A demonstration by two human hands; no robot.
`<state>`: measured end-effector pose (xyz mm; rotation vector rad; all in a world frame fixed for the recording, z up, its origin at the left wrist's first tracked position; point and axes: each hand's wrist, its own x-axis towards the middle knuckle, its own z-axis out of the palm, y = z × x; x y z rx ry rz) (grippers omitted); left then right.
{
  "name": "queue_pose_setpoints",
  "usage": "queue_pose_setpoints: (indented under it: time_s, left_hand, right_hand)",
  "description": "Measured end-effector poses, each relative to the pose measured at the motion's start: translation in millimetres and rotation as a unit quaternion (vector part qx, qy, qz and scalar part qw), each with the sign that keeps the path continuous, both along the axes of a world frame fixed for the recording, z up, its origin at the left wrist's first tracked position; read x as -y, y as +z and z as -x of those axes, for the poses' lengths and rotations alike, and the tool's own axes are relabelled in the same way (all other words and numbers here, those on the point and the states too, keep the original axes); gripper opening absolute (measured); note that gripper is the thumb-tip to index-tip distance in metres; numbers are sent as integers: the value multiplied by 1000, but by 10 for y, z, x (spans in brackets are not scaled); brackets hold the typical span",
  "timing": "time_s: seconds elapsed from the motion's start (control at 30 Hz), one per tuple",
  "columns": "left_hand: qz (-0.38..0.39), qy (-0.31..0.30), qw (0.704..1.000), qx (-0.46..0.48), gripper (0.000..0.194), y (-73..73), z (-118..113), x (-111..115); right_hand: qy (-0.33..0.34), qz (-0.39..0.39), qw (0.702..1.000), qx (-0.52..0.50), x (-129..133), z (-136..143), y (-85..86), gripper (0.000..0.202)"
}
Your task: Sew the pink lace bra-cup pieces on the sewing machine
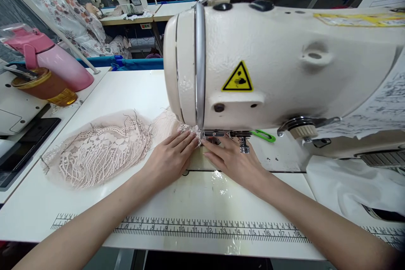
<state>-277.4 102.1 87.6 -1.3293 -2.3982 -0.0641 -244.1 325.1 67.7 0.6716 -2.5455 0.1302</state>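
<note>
Feeding lace under the needle looks to me to be the step in hand; the pale pink piece of sheer, fringed lace fabric (104,152) lies mostly to the left of the cream-coloured metal sewing machine (275,59), its narrower end running in beneath that machine's head; the bare left hand (172,154), palm down with fingers laid out close together, presses its fingertips on that end, at the left of the machine's needle area; the bare right hand (237,160) is palm down too, below the machine's head, thumb and fingers stretched toward the same spot, though whether they pinch any cloth I cannot tell; the next move, I'd judge, calls for light, even pressure from both sides, the fringe smoothed flat and the fingertips clear of the needle; from where I stand the needle and the place where it meets the lace are hard to make out, between the machine's head and the crowded fingers; a small bright green plastic clip (265,136), perhaps a pin, lies under the machine's arm; the white paper sheet (376,97) behind the machine runs out of view, its writing too blurred to read
</note>
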Motion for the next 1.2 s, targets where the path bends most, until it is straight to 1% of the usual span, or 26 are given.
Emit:
queue_pose_setpoints:
  time_s: [0.17, 0.27, 0.4, 0.57, 0.8, 1.03, 1.2]
  left_hand:
    - [-4, 4, 1000, 6, 37, -14, -27, -19]
    - [-16, 6, 1000, 14, 37, -16, -53, -39]
    - [-9, 5, 1000, -5, 36, -12, -79, -59]
    - [-3, 15, 1000, -19, 36, -13, -100, -77]
    - [7, 33, 999, -15, 37, -23, -103, -102]
    - [-5, 52, 999, -12, 37, -2, -98, -142]
    - [0, 80, 997, -13, 37, 6, -121, -160]
  right_hand:
    - [-9, -15, 999, -27, 11, 0, 14, 33]
    - [6, -1, 999, -34, 28, -3, 42, 27]
    - [23, 11, 999, -24, 40, -12, 75, 22]
    - [23, 12, 1000, -15, 44, -17, 70, 25]
    - [22, 6, 999, -23, 43, 1, 47, 25]
    - [7, -29, 999, -24, 38, 3, 46, 29]
    - [-11, -25, 1000, -9, 34, 2, 32, 32]
